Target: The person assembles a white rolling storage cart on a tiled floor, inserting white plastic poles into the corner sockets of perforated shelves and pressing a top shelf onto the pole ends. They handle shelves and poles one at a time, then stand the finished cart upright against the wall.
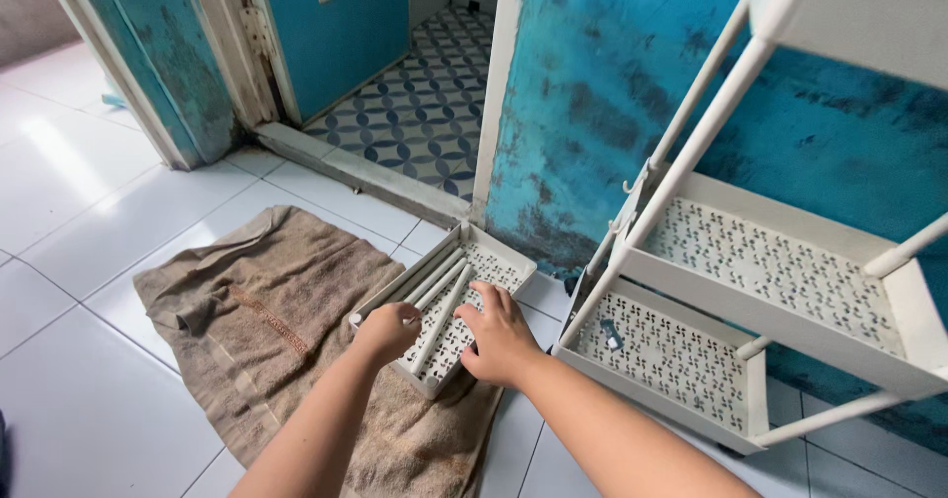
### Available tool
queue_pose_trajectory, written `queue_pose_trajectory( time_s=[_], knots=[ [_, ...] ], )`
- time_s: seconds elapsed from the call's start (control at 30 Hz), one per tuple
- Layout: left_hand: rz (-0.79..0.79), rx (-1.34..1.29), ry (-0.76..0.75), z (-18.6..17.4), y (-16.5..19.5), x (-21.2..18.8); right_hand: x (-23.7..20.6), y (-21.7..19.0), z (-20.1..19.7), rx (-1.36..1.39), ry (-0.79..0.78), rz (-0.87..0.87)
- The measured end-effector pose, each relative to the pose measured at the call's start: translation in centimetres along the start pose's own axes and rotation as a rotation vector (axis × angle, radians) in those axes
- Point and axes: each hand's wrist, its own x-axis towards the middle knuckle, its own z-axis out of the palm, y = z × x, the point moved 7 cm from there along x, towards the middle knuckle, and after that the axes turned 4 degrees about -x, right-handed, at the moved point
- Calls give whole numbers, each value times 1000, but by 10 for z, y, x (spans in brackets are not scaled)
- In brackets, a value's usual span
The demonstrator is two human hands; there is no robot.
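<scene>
A white perforated tray (502,257) lies on a brown towel (257,310) on the floor, with several white tubes (441,289) inside it. My left hand (385,332) is curled over the tray's near left rim, by the end of a tube. My right hand (499,337) rests flat inside the tray on its perforated bottom, fingers apart, beside the tubes. Whether the left fingers grip a tube is hidden.
A white shelf rack (770,261) with perforated tiers stands tilted at right against a worn blue wall (592,83). A small dark piece (611,334) lies on its bottom tier. Behind the towel, a raised doorstep (365,170) leads to a patterned tiled room. White floor tiles (89,222) spread left.
</scene>
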Motion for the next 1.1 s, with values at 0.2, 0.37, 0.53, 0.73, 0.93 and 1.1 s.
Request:
queue_pose_trajectory(
  time_s=[0.2, 0.37, 0.53, 0.73, 0.93, 1.1],
  knots=[
    [-184, 145, -69, 61, -16, 4, -16, 28, 81, 19, -268, 183],
    [-225, 360, -40, 88, -20, 8, -36, 36, 118, 20, -386, 241],
    [-228, 398, -91, 106, -31, 13, -31, 38, 125, 65, -380, 238],
    [-24, 232, 197, 86, -15, 4, -25, 38, 110, 107, -294, 212],
    [153, -77, 379, 28, 38, -22, -1, 35, 69, 511, -68, 333],
    [453, -158, 498, -36, 114, -60, 31, 17, 0, 1270, 144, 403]
  ],
)
